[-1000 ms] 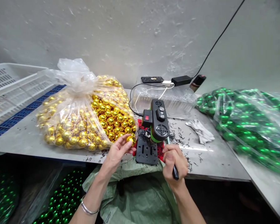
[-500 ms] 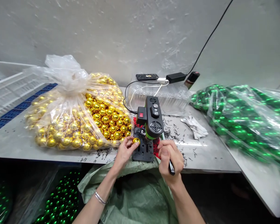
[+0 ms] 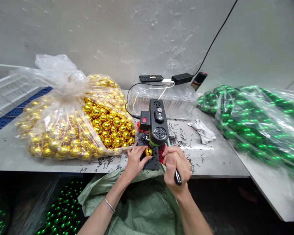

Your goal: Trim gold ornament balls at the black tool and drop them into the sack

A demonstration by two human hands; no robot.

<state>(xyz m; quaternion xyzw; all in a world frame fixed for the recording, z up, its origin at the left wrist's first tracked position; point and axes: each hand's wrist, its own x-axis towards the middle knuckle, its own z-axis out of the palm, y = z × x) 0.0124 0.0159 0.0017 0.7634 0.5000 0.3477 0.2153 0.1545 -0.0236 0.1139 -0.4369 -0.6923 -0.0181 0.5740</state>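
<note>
Grey wall [image 3: 107, 39] behind, black shreds [image 3: 176, 130] across the tabletop [image 3: 222, 163]. Left hand [image 3: 134, 161]: fingers pinching a gold ball [image 3: 148, 151] at the black plate [image 3: 155, 164], just beside the black machine's [image 3: 159, 120] near end; tight spot, calls for steadiness. Right hand [image 3: 177, 166] clenched round the dark handle [image 3: 177, 178]. Bagged gold balls [image 3: 106, 125] left, green ones [image 3: 252, 120] right.

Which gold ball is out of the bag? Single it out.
The ball in the left grip, beside the black press. The other gold balls in view are inside the clear bag.
</note>
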